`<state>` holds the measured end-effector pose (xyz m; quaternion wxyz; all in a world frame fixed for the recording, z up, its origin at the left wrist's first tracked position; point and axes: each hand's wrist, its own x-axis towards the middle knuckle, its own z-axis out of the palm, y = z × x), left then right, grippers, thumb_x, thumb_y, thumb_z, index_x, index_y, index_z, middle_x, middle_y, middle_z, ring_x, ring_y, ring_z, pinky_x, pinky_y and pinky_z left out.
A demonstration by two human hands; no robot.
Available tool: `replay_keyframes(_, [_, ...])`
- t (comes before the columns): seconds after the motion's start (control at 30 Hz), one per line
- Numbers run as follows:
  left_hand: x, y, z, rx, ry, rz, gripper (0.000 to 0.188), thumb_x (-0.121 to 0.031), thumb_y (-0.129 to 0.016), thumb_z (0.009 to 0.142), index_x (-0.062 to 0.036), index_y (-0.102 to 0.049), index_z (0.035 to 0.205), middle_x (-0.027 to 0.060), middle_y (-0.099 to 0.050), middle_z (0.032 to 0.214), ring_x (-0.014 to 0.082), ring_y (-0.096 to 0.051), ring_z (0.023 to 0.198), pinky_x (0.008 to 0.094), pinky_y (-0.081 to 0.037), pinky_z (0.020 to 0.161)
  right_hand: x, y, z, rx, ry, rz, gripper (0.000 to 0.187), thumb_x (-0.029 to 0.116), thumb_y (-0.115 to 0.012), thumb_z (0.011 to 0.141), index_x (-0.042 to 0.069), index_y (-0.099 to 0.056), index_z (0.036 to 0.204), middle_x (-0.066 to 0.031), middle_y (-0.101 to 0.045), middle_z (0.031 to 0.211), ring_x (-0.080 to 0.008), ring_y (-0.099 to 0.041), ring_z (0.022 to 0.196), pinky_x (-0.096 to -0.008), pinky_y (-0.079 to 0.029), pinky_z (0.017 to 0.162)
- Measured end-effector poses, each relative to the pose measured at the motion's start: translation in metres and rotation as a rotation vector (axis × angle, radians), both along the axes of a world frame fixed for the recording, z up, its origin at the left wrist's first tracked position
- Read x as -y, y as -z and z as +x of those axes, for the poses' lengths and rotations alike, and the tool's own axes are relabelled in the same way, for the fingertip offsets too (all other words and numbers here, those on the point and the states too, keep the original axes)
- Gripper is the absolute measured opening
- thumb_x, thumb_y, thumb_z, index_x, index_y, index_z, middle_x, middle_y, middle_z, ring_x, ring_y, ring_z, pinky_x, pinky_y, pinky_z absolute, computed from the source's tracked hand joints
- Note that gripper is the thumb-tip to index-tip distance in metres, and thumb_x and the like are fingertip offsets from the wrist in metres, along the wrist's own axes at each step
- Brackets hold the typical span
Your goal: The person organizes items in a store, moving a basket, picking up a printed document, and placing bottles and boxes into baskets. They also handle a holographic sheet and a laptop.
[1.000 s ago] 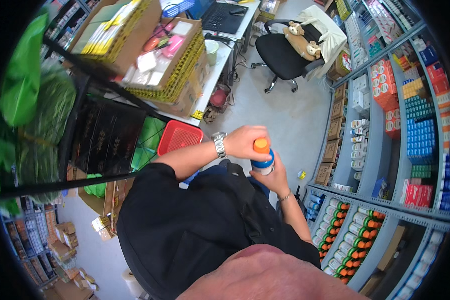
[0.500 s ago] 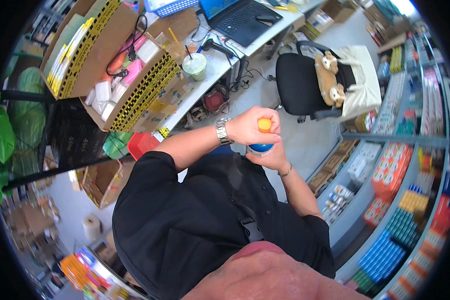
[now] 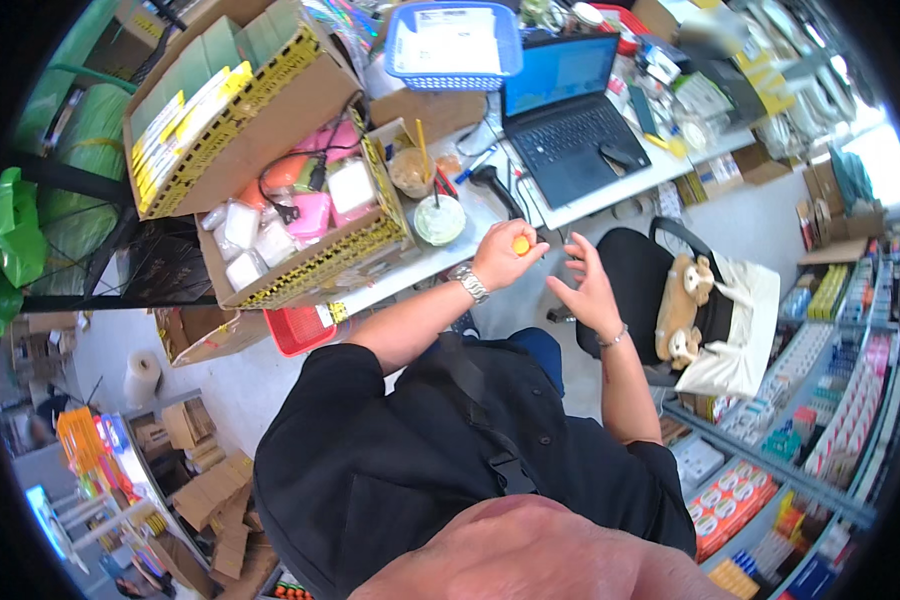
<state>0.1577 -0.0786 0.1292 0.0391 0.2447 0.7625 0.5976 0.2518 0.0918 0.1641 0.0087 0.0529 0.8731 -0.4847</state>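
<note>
My left hand (image 3: 503, 258) is closed around an orange-capped container. Its orange cap (image 3: 521, 245) shows between thumb and forefinger, while the body below is hidden by the hand. My right hand (image 3: 587, 288) is apart from it, just to the right, with nothing in it and its fingers spread. Both hands are raised in front of me near the table's edge. Beyond the left hand lie a black handheld scanner (image 3: 497, 192) and a clear cup of pale green drink (image 3: 439, 222).
An open laptop (image 3: 580, 150) and a blue basket (image 3: 400, 50) stand on the white table. To the left is a cardboard box (image 3: 320, 265) of packets, with a red basket (image 3: 295, 332) below it. At right are a black chair (image 3: 625, 285) with plush toys (image 3: 682, 310) and stocked shelves (image 3: 810, 470).
My right hand has let go of the container and moved off to the right, opening. The container's blue body no longer shows. The view has shifted, bringing more of the table into sight.
</note>
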Motion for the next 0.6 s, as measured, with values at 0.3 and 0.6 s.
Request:
replay_keyframes(0.3, [-0.024,0.037,-0.058,-0.093,-0.39,-0.058,0.026,-0.021,-0.073,0.076,-0.0068,-0.052,0.071,0.0094,-0.058,0.07,0.0303,-0.057,0.07,0.0386,-0.043,0.067,-0.042,-0.01,-0.122,-0.037,-0.136,-0.155,0.067,0.014,-0.073,0.075,0.009,-0.041,0.134,-0.0082,-0.057,0.12,-0.0176,-0.057,0.098,-0.032,-0.047,0.082])
replay_keyframes(0.6, [-0.037,0.058,-0.08,-0.053,-0.706,-0.11,0.028,-0.01,-0.073,0.075,-0.0056,-0.047,0.066,0.0094,-0.054,0.072,0.0294,-0.053,0.07,0.037,-0.043,0.063,0.007,-0.122,-0.317,-0.722,-0.786,0.117,0.049,0.01,-0.067,0.075,0.008,-0.053,0.122,-0.0109,-0.061,0.104,-0.0259,-0.06,0.09,-0.0338,-0.049,0.079])
